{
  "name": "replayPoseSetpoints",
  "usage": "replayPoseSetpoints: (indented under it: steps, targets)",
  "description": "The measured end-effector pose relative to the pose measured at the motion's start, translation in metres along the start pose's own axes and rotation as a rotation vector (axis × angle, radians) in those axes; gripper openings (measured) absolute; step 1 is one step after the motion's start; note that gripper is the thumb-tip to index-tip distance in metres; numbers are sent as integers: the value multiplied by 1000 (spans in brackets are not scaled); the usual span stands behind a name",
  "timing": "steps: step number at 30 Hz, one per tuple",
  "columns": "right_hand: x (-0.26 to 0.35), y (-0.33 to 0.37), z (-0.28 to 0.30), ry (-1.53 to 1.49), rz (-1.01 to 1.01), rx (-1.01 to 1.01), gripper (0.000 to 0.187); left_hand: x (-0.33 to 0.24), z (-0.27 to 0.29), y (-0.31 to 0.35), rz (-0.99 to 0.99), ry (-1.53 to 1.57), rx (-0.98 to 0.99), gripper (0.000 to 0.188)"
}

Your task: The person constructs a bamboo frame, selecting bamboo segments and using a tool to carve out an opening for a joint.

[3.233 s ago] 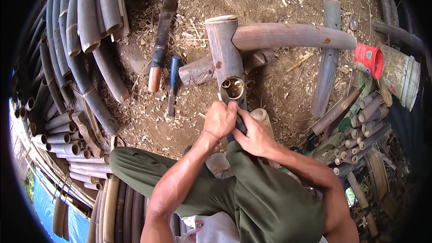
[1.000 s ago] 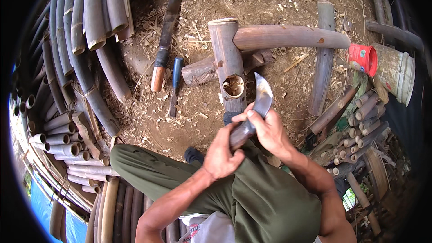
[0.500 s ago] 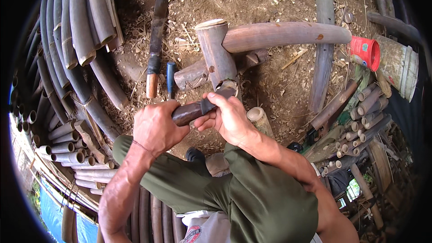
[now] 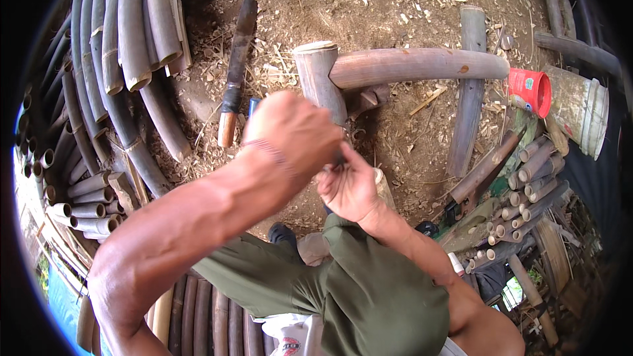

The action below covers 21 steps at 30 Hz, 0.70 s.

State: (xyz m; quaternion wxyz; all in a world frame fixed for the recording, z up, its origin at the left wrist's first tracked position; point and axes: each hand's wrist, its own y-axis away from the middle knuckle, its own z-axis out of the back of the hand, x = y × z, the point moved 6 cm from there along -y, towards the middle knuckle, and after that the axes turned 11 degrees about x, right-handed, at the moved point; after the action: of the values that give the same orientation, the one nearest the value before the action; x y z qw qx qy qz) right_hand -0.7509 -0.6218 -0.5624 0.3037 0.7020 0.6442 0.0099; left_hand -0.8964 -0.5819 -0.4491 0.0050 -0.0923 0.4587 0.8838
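My left hand (image 4: pixel 293 133) is raised close to the camera as a closed fist. It covers most of a dark-handled knife, and only a dark sliver (image 4: pixel 340 158) shows under the fist. My right hand (image 4: pixel 348 190) sits just below and pinches that same piece with its fingertips. Right behind both hands an upright bamboo stub (image 4: pixel 318 74) stands in the dirt. A thick bamboo pole (image 4: pixel 422 66) lies across it to the right.
A long machete (image 4: pixel 235 69) and a blue-handled tool (image 4: pixel 254 103) lie on the chip-strewn ground to the left. Long bamboo culms (image 4: pixel 122 53) are piled at the left, short bamboo tubes (image 4: pixel 527 181) at the right. A red cup (image 4: pixel 529 89) and a plastic bucket (image 4: pixel 580 115) stand beyond.
My left hand has risen from low on the left toward the camera and now hides the knife. My right hand stays by the bamboo stub.
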Motion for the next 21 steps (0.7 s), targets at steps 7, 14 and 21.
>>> replayPoseSetpoints:
  steps: [7,14,21]
  targets:
    - [-16,18,18,468,-259,-396,34,30,-155,12,-77,822,97,24]
    - [15,40,21,1243,-246,-638,29,-85,-224,7,214,1493,-143,32]
    - [52,35,9,1874,-202,-741,33,-158,-197,-29,326,1926,-337,35]
